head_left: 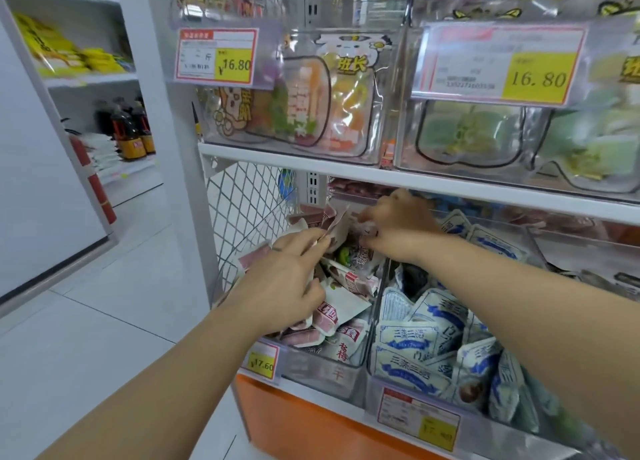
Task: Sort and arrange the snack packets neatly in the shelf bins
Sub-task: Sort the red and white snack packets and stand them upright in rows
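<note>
Both my hands reach into a clear bin (332, 369) on the lower shelf, heaped with several small red-and-white snack packets (341, 309). My left hand (287, 279) lies over the left side of the heap, its fingers pinching a packet (334, 225) near the top. My right hand (394, 227) is deeper in the bin under the shelf board, fingers curled on packets at the back. The neighbouring bin (388, 390) to the right holds several blue-and-white packets (412, 341).
The white shelf board (415, 179) hangs just above my right hand. Clear bins above hold larger bags (311, 102) behind price tags (216, 57) reading 16.80. A white mesh side panel (242, 203) closes the shelf's left end. An orange base (304, 421) runs below. The tiled aisle floor (104, 321) lies left.
</note>
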A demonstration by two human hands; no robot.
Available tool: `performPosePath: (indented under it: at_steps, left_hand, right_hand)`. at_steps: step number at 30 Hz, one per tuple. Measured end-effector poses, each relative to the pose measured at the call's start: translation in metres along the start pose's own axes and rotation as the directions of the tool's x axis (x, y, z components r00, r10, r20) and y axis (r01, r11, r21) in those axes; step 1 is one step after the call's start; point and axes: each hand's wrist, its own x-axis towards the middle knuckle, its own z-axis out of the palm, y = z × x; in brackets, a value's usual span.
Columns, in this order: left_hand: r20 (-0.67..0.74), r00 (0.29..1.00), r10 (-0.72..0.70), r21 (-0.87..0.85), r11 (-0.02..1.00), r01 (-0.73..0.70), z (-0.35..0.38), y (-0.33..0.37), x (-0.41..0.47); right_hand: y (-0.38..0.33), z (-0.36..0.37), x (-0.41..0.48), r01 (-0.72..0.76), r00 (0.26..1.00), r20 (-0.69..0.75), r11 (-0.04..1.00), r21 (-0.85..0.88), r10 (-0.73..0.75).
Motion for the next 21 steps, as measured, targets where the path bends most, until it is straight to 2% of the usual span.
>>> performPosePath:
  at_steps: [2, 5, 9, 11, 13, 16, 21]
  left_hand:
    - [0.002, 1.000, 0.000, 0.007, 1.000, 0.000, 0.002, -0.001, 0.000]
    - [-0.006, 1.000, 0.009, -0.010, 1.000, -0.009, 0.003, -0.002, -0.002]
    - [-0.017, 1.000, 0.018, -0.049, 0.999, -0.019, 0.004, 0.000, -0.003]
    - [-0.027, 0.999, 0.025, -0.045, 0.999, -0.026, 0.005, 0.001, -0.003]
    - [-0.025, 0.999, 0.031, -0.033, 0.999, -0.031, 0.006, 0.002, -0.004]
    - [-0.005, 1.000, 0.013, 0.013, 1.000, -0.013, 0.010, 0.004, -0.004]
    - [0.049, 0.999, -0.019, 0.069, 0.998, 0.015, 0.022, 0.010, -0.003]
  right_hand:
    - [-0.002, 0.000, 0.003, -0.028, 1.000, 0.011, 0.996, -0.086, 0.029]
    - [-0.007, 0.004, 0.006, -0.076, 0.997, 0.007, 0.992, -0.097, 0.077]
    - [-0.012, -0.002, 0.001, -0.174, 0.982, -0.035, 0.959, 0.224, 0.187]
    - [-0.015, -0.003, -0.002, -0.185, 0.977, -0.049, 0.939, 0.290, 0.208]
    - [-0.016, 0.000, -0.005, -0.171, 0.978, -0.083, 0.961, 0.218, 0.193]
    - [-0.010, 0.010, -0.007, -0.138, 0.986, -0.102, 0.990, -0.022, 0.135]
    - [-0.005, 0.011, -0.008, -0.147, 0.989, -0.014, 0.988, -0.044, 0.147]
